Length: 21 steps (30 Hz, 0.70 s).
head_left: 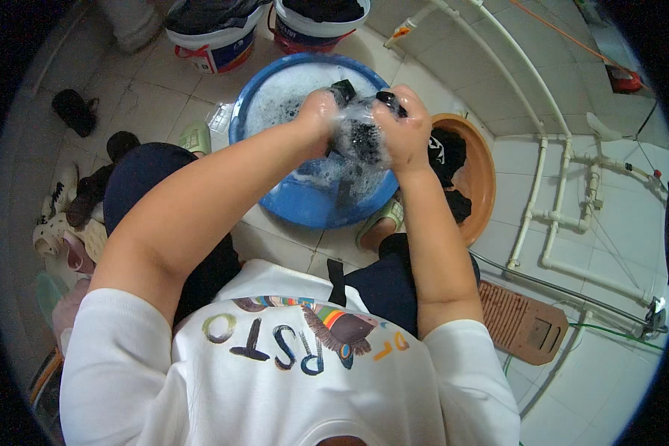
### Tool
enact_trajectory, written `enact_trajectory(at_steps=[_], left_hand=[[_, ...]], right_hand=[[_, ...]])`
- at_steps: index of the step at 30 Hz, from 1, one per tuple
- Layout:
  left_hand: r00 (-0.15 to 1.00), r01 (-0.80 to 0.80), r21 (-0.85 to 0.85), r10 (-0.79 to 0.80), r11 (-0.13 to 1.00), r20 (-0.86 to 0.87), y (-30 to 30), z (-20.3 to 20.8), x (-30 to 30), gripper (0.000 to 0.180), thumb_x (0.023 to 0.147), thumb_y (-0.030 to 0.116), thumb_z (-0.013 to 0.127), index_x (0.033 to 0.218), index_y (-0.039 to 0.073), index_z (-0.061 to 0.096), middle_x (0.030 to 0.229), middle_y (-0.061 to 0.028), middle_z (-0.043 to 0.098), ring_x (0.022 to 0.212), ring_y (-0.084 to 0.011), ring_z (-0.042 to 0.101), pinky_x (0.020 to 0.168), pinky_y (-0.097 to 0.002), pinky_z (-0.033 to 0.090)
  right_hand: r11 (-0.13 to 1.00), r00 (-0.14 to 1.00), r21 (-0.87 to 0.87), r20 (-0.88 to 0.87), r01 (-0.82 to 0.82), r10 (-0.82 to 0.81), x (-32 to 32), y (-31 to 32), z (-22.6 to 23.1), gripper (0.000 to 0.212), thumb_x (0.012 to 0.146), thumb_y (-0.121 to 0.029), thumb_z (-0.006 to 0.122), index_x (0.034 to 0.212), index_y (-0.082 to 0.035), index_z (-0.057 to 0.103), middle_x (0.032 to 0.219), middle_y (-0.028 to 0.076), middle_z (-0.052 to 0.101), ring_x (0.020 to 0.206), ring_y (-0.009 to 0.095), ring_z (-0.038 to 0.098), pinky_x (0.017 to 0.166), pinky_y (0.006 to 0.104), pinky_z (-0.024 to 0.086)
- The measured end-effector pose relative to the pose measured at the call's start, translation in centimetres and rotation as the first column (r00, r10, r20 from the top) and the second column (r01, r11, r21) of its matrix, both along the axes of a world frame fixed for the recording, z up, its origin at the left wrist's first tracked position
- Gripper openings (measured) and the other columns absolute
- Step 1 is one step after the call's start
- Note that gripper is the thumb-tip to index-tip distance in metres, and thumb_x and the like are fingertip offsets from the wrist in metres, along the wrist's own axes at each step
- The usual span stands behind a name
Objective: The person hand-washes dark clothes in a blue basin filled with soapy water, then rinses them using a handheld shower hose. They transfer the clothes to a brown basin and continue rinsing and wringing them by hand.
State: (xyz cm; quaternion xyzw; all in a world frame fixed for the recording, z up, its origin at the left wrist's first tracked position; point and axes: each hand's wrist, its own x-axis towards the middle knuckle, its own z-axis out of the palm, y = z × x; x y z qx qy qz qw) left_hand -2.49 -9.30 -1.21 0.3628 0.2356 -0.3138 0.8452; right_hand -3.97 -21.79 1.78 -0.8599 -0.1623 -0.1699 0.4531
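Note:
My left hand (320, 111) and my right hand (406, 134) are both closed around a wet black cloth (363, 137), one at each side of it. White suds coat the cloth between them, and part of it is smeared by motion. Dark ends of it stick up beside both fists. Directly beneath is a blue basin (316, 215) with foamy water (305, 78) in it. Both fists are above the basin, right of its middle. What kind of garment the cloth is, I cannot tell.
An orange-brown basin (485, 175) with dark clothes (447, 152) stands at the right. Two buckets (234, 50) of dark cloth are at the far side. A brown washboard (524, 323) lies near the wall pipes (550, 215). Several shoes (74, 111) are at the left.

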Motion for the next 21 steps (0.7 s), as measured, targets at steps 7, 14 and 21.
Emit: enact_trajectory(at_steps=[7, 14, 21], left_hand=[[0.993, 0.108, -0.099, -0.103, 0.989, 0.054, 0.2, -0.1, -1.1, 0.020, 0.080, 0.022, 0.038, 0.085, 0.007, 0.051, 0.078, -0.0101, 0.056, 0.071, -0.0221, 0.055, 0.068, -0.0376, 0.045], [0.921, 0.373, 0.041, -0.375, 0.927, 0.103, 0.5, -0.1, -1.3, 0.027, 0.082, 0.021, 0.033, 0.096, 0.003, 0.047, 0.090, -0.0123, 0.056, 0.081, -0.0212, 0.057, 0.071, -0.0324, 0.045], [0.986, 0.090, 0.238, -0.121, 0.967, 0.119, -0.2, -3.1, 0.9, 0.024, 0.080, 0.018, 0.041, 0.094, 0.002, 0.052, 0.086, -0.0113, 0.059, 0.076, -0.0204, 0.057, 0.065, -0.0342, 0.046]], right_hand=[[0.956, 0.968, -0.267, 0.179, -0.123, 0.175, -0.8, 1.3, 1.2, 0.015, 0.056, -0.007, 0.058, 0.057, 0.002, 0.046, 0.057, 0.012, 0.042, 0.051, 0.025, 0.043, 0.049, 0.0306, 0.037], [0.908, 0.925, -0.375, 0.246, -0.184, 0.289, -1.9, 1.8, 1.5, 0.022, 0.052, -0.013, 0.060, 0.050, -0.002, 0.041, 0.053, 0.011, 0.040, 0.048, 0.028, 0.042, 0.043, 0.0332, 0.036], [0.973, 0.995, -0.206, 0.047, 0.100, -0.092, -0.2, -0.5, -1.4, 0.021, 0.070, -0.023, 0.058, 0.068, -0.001, 0.055, 0.066, 0.013, 0.055, 0.059, 0.022, 0.055, 0.059, 0.0323, 0.044]])
